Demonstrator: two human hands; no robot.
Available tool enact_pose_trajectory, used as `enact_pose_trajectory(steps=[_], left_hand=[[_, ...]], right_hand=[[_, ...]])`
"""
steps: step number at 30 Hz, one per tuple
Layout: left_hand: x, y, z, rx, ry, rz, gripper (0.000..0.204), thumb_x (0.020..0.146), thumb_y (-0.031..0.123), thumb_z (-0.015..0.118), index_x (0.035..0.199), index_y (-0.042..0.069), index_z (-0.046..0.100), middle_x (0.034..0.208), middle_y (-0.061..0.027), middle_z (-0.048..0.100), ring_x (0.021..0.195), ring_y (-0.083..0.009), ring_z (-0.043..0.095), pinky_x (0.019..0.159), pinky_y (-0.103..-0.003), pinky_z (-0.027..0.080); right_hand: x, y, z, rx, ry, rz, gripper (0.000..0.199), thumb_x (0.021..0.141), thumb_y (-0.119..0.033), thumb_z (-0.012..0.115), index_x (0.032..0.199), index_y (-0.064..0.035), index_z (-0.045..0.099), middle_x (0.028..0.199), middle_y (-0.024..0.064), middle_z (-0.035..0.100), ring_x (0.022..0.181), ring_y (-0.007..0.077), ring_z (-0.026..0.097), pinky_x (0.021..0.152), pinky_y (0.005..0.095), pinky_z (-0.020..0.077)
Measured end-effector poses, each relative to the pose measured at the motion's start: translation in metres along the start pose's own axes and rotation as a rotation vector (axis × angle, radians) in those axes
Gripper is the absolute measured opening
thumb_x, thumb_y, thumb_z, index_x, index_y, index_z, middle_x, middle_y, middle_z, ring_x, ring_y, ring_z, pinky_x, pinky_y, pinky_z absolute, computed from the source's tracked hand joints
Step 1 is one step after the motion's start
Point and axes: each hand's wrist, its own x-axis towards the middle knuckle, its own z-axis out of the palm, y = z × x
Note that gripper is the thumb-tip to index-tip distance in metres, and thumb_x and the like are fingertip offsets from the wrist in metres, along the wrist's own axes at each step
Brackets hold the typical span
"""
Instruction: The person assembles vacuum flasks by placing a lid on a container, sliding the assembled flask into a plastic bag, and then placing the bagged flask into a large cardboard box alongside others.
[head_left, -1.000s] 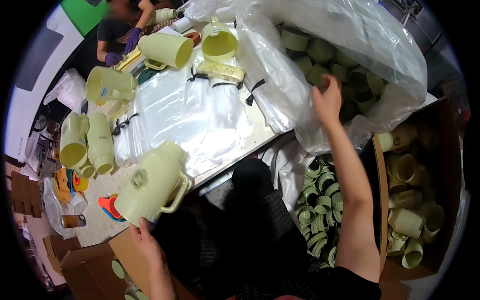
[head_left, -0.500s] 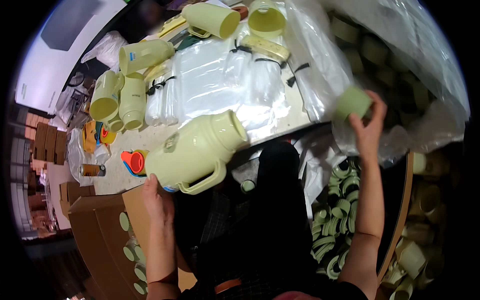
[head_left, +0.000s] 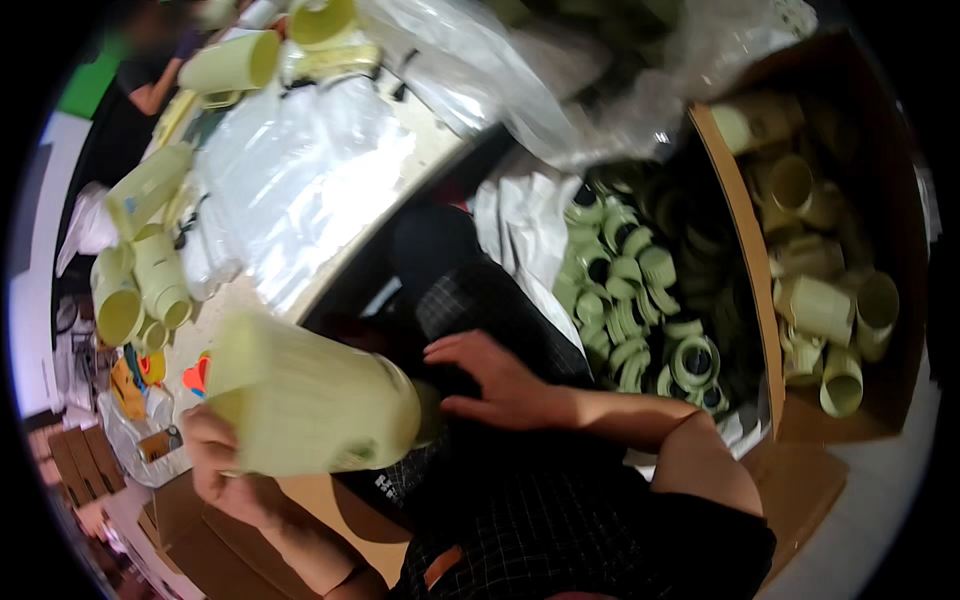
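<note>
A pale yellow-green thermos jug body (head_left: 330, 405) lies on its side above my lap, slightly blurred. Its wide hollow end faces left, and my left hand (head_left: 220, 460) is closed on the rim there. At the jug's narrower right end, a small dull-green part (head_left: 428, 412) shows in shadow; whether it is a separate cup fitted on the neck I cannot tell. My right hand (head_left: 505, 385) is beside that end, fingers stretched toward it and thumb apart, with nothing visible between them.
Several jug bodies (head_left: 160, 275) lie on the worktable (head_left: 430, 140) around clear plastic bags (head_left: 300, 180). Right of my legs are many green ring-shaped parts (head_left: 640, 280) and a carton (head_left: 745, 250) of pale jug parts. A plastic-lined heap stands behind. Another person (head_left: 150, 85) is at far left.
My view has swung right. The jug has been turned so its hollow end faces left. My right hand has come from the plastic-lined heap to the jug; the green cup it held is no longer clearly visible.
</note>
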Motion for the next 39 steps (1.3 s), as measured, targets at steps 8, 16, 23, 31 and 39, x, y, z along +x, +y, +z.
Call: enact_pose_trajectory(steps=[8,16,23,31,39], left_hand=[[-0.058,-0.062,0.101,-0.096,-0.182,-0.568,0.055,0.099,0.030,0.061,0.141,-0.002,0.046,0.128,-0.0087,0.057,0.111,-0.0166,0.057,0.096,-0.029,0.046],[-0.056,-0.054,0.101,0.034,-0.232,-0.713,0.072,0.099,0.060,0.050,0.137,-0.001,0.049,0.074,0.0031,0.051,0.063,-0.0043,0.045,0.055,-0.020,0.032],[-0.071,-0.053,0.098,-0.058,-0.137,-0.721,0.065,0.100,0.056,0.052,0.133,-0.001,0.053,0.076,0.0027,0.052,0.063,-0.0040,0.043,0.055,-0.020,0.030],[-0.089,-0.058,0.087,-0.036,0.007,-0.714,0.054,0.105,0.047,0.046,0.131,0.002,0.056,0.066,0.0055,0.046,0.058,-0.0037,0.039,0.054,-0.020,0.028],[-0.097,-0.042,0.090,-0.169,0.078,-0.662,0.042,0.106,0.035,0.048,0.132,0.002,0.054,0.067,0.0087,0.044,0.055,-0.0008,0.035,0.051,-0.018,0.027]], right_hand=[[-0.174,0.202,-0.105,-0.344,0.668,1.027,0.030,0.083,-0.010,0.069,0.110,-0.0013,0.058,0.086,0.0127,0.068,0.083,0.0351,0.067,0.079,0.0416,0.0526],[-0.223,0.278,-0.099,-0.961,0.421,1.512,0.066,0.076,-0.027,0.081,0.128,-0.0034,0.049,0.128,0.0199,0.055,0.126,0.0380,0.049,0.102,0.0458,0.0454],[-0.242,0.281,-0.111,-1.012,0.231,1.342,0.053,0.072,-0.028,0.083,0.114,-0.0050,0.060,0.119,0.0150,0.051,0.116,0.0370,0.048,0.097,0.0430,0.0481],[-0.115,0.108,-0.103,0.399,0.904,0.526,0.035,0.096,-0.013,0.056,0.130,-0.0025,0.055,0.125,0.0104,0.060,0.113,0.0253,0.057,0.100,0.0377,0.0452],[-0.045,0.074,-0.044,-0.489,0.575,0.175,0.048,0.083,-0.006,0.067,0.130,-0.0037,0.060,0.107,0.0145,0.055,0.102,0.0316,0.052,0.094,0.0418,0.0419]])
